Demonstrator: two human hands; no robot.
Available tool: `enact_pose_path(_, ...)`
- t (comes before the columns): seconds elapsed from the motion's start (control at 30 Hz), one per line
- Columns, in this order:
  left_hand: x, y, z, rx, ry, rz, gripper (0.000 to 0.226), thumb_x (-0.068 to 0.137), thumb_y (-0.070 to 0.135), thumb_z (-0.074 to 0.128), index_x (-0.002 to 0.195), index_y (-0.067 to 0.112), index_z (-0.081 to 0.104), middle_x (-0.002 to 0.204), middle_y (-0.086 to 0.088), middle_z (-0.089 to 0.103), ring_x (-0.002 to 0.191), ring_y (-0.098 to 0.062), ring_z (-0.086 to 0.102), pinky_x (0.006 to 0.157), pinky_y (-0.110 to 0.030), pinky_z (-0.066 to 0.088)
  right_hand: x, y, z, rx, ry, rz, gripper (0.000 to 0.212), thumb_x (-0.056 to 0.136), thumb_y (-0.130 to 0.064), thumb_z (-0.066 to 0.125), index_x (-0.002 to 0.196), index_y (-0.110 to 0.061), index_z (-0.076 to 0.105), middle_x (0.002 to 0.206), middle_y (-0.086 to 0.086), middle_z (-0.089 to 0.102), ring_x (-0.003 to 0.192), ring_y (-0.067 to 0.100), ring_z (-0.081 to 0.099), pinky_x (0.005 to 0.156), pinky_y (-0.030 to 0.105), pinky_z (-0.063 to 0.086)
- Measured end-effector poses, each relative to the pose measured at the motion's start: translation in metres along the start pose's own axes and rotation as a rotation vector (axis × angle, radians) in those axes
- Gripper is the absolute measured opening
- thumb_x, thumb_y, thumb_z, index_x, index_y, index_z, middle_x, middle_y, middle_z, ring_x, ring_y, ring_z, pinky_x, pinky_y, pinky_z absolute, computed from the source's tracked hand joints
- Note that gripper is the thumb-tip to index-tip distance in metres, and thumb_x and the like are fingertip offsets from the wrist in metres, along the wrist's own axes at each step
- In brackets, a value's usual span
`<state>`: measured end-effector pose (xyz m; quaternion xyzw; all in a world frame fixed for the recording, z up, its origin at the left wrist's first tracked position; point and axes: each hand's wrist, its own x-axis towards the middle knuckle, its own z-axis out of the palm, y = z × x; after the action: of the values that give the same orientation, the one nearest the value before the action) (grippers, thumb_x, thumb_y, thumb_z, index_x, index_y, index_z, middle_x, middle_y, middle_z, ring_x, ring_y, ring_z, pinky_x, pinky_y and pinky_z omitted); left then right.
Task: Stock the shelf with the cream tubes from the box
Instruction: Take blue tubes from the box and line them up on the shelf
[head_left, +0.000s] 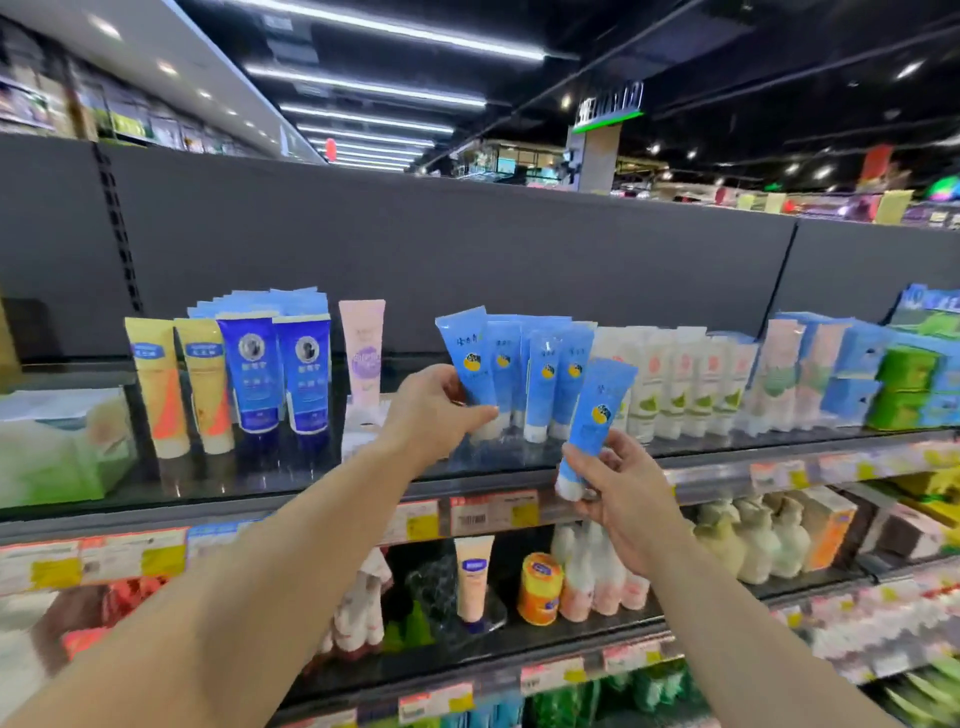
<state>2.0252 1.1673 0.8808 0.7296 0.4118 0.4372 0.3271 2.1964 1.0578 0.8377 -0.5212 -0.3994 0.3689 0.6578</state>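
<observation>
Several light blue cream tubes (540, 374) with white caps stand cap-down in a group on the top glass shelf (291, 478). My left hand (436, 410) grips the leftmost blue tube (470, 358) of that group, which leans to the left. My right hand (618, 483) holds another blue tube (597, 415) by its lower end, just in front of the shelf edge and right of the group. The box is not in view.
Left of the group stand a pink tube (362, 348), two dark blue tubes (280, 374) and two yellow tubes (179, 384). White tubes (675, 384) crowd the right side. A bare stretch of shelf lies between the pink tube and the blue group. Lower shelves hold bottles and price tags.
</observation>
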Motion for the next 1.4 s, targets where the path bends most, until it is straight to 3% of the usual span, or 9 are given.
enact_pose_path(0.2, 0.026, -0.001, 0.042, 0.158, 0.108, -0.114, 0.039, 0.074, 0.025, 0.082, 0.106, 0.022, 0.06, 0.095, 0.009, 0.068, 0.089, -0.011, 0.065, 0.084, -0.037, 0.055, 0.033, -0.018, -0.033, -0.124, -0.123, -0.121, 0.021, 0.085, -0.027, 0.071, 0.106, -0.029, 0.066, 0.097, -0.001, 0.072, 0.092, 0.017, 0.068, 0.082, 0.032, 0.053)
enact_pose_path(0.4, 0.028, -0.001, 0.064, 0.276, 0.193, -0.118, 0.035, 0.078, 0.026, 0.079, 0.104, 0.019, 0.056, 0.096, 0.005, 0.064, 0.09, -0.015, 0.06, 0.084, -0.035, 0.052, 0.054, -0.011, -0.049, -0.196, -0.225, -0.112, 0.025, 0.083, -0.033, 0.071, 0.108, -0.033, 0.065, 0.097, -0.007, 0.073, 0.095, 0.012, 0.067, 0.09, 0.036, 0.053)
enact_pose_path(0.57, 0.03, 0.006, 0.07, 0.372, 0.149, -0.15, 0.029, 0.079, 0.027, 0.077, 0.099, 0.019, 0.059, 0.096, 0.003, 0.066, 0.089, -0.017, 0.062, 0.084, -0.038, 0.054, 0.06, -0.005, -0.054, -0.176, -0.274, -0.108, 0.025, 0.083, -0.033, 0.071, 0.106, -0.038, 0.064, 0.094, -0.008, 0.072, 0.094, 0.011, 0.067, 0.086, 0.03, 0.055)
enact_pose_path(0.73, 0.025, 0.004, 0.075, 0.387, 0.123, -0.171, 0.029, 0.081, 0.028, 0.076, 0.104, 0.018, 0.062, 0.101, 0.005, 0.068, 0.092, -0.012, 0.063, 0.08, -0.027, 0.048, 0.064, -0.004, -0.052, -0.182, -0.281, -0.108, 0.032, 0.081, -0.033, 0.073, 0.112, -0.032, 0.064, 0.095, -0.009, 0.072, 0.095, 0.011, 0.066, 0.089, 0.033, 0.055)
enact_pose_path(0.87, 0.024, 0.002, 0.075, 0.419, 0.126, -0.193, 0.032, 0.081, 0.032, 0.075, 0.107, 0.02, 0.063, 0.103, 0.006, 0.069, 0.096, -0.013, 0.064, 0.087, -0.034, 0.054, 0.063, -0.008, -0.049, -0.232, -0.284, -0.153, 0.025, 0.082, -0.033, 0.073, 0.104, -0.038, 0.062, 0.095, -0.012, 0.069, 0.092, 0.006, 0.064, 0.075, 0.02, 0.052)
enact_pose_path(1.03, 0.018, 0.0, 0.073, 0.471, 0.104, -0.271, 0.04, 0.08, 0.042, 0.074, 0.113, 0.023, 0.061, 0.106, 0.008, 0.067, 0.098, -0.012, 0.063, 0.09, -0.039, 0.054, 0.061, -0.012, -0.036, -0.299, -0.294, -0.203, 0.022, 0.084, -0.031, 0.071, 0.099, -0.041, 0.058, 0.099, -0.015, 0.067, 0.093, 0.006, 0.063, 0.076, 0.018, 0.05)
enact_pose_path(1.17, -0.007, 0.011, 0.059, 0.294, 0.193, -0.154, 0.029, 0.089, 0.039, 0.064, 0.111, 0.021, 0.061, 0.1, 0.008, 0.067, 0.091, -0.007, 0.062, 0.077, -0.025, 0.053, 0.059, -0.014, -0.023, -0.326, -0.278, -0.254, 0.029, 0.081, -0.032, 0.074, 0.103, -0.039, 0.056, 0.094, -0.014, 0.067, 0.088, 0.006, 0.065, 0.067, 0.016, 0.053)
enact_pose_path(1.3, -0.031, 0.029, 0.05, -0.041, -0.02, -0.134, 0.021, 0.092, 0.034, 0.061, 0.111, 0.026, 0.064, 0.097, 0.008, 0.072, 0.092, -0.009, 0.068, 0.078, -0.025, 0.057, 0.059, -0.009, -0.001, -0.394, -0.299, -0.284, 0.035, 0.081, -0.028, 0.075, 0.111, -0.03, 0.056, 0.097, -0.015, 0.065, 0.09, 0.004, 0.064, 0.072, 0.016, 0.053)
enact_pose_path(1.4, -0.031, 0.029, 0.044, -0.066, 0.003, -0.185, 0.018, 0.09, 0.025, 0.066, 0.107, 0.027, 0.067, 0.093, 0.006, 0.074, 0.088, -0.009, 0.07, 0.075, -0.025, 0.058, 0.053, -0.006, 0.016, -0.398, -0.333, -0.326, 0.037, 0.083, -0.019, 0.074, 0.112, -0.026, 0.055, 0.091, -0.02, 0.06, 0.084, -0.002, 0.061, 0.066, 0.004, 0.047)
